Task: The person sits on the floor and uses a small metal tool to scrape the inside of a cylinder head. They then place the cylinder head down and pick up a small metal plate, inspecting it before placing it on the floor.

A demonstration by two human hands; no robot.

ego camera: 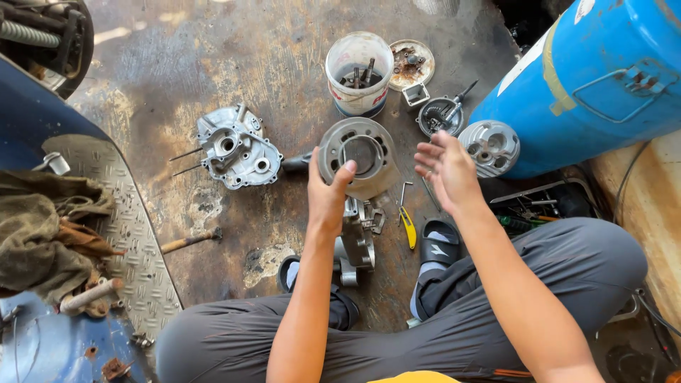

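Clearly, a grey metal engine cylinder is gripped at its lower left edge by the left hand, the thumb being laid over the rim and the fingers curled behind it, so that the part is held up above the floor with its round bore turned toward the camera. Just beside it, the right hand is held open and empty, its fingers spread loosely and its palm turned toward the cylinder, no contact with the part being seen. Beneath the cylinder, between the feet, a grey metal engine casting is laid on the stained concrete floor, and a yellow-handled tool is seen just to its right, next to a dark sandal. Farther left, a crankcase half with two thin studs is laid flat, and a wooden-handled hammer is found nearer the knees. Beyond the hands, a white plastic bucket holding bolts is stood upright, with a rusty dish of small parts just beside it. To the right, a cylinder head is rested against a large blue drum.
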